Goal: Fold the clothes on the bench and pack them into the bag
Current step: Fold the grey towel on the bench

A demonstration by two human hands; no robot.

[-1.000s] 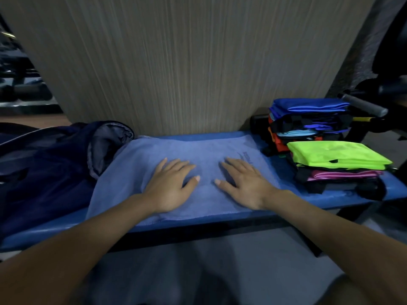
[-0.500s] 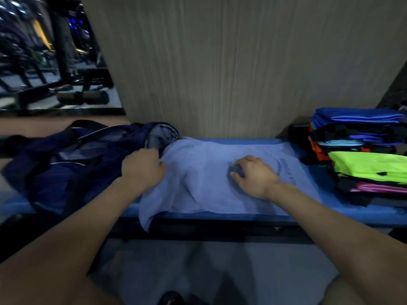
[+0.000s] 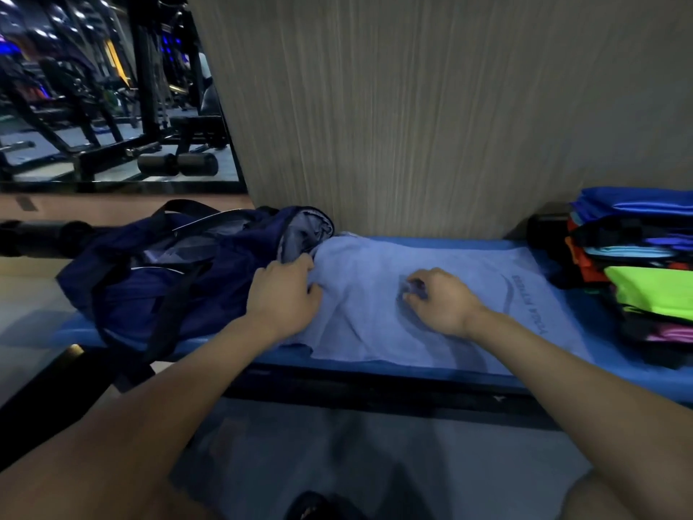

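The towel (image 3: 431, 305) is spread at frame centre on the bench (image 3: 487, 380), its long axis left to right. Its left edge, beside the bag (image 3: 168, 279), is gripped by the left hand (image 3: 283, 294); cloth at mid-towel is pinched by the right hand (image 3: 440, 302).

We see two bare forearms, with no sleeves reaching the wrists or elbows. Our left hand (image 3: 282, 294) and right hand (image 3: 442, 304) wear no gloves, rings, watch or bands. The fingers (image 3: 412, 285) are uncovered. A dark shoe tip (image 3: 311, 506) shows at the bottom edge.
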